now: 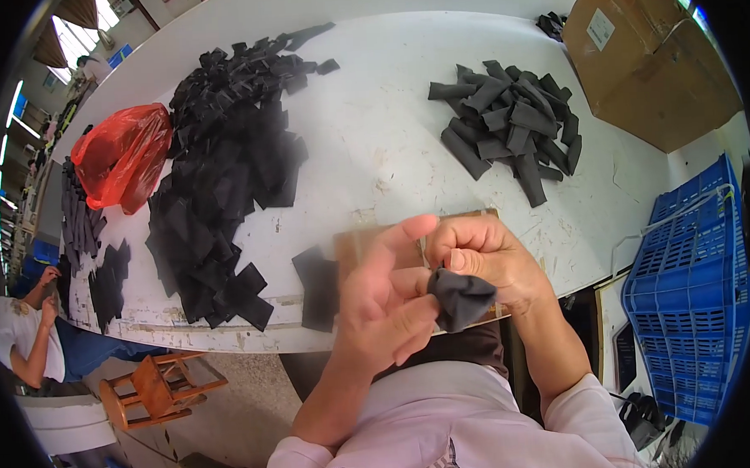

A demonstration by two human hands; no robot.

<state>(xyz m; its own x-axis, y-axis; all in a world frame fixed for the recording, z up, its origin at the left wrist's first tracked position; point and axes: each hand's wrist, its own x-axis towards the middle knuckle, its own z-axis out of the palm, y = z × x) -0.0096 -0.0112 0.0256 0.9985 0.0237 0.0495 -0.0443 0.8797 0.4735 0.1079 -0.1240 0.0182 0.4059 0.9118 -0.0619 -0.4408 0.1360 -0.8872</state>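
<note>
Both my hands are together over the near edge of the white table, working on one small piece of black fabric [463,300], bunched and folded. My right hand [503,258] is closed, with thumb and bent forefinger pinching at its top edge. My left hand [382,305] grips its left side between thumb and curled fingers, while one finger points up, a little blurred. Beneath the hands lies a brown cardboard piece [354,245], partly hidden. Just left of it is a flat black fabric piece [315,288].
A large heap of flat black pieces [213,174] covers the table's left, beside a red plastic bag [125,157]. Rolled dark pieces [512,115] are piled at right. Beyond stand a cardboard box [648,59] and blue crates [687,296]. A seated co-worker [28,333] and wooden stool [160,388] are left.
</note>
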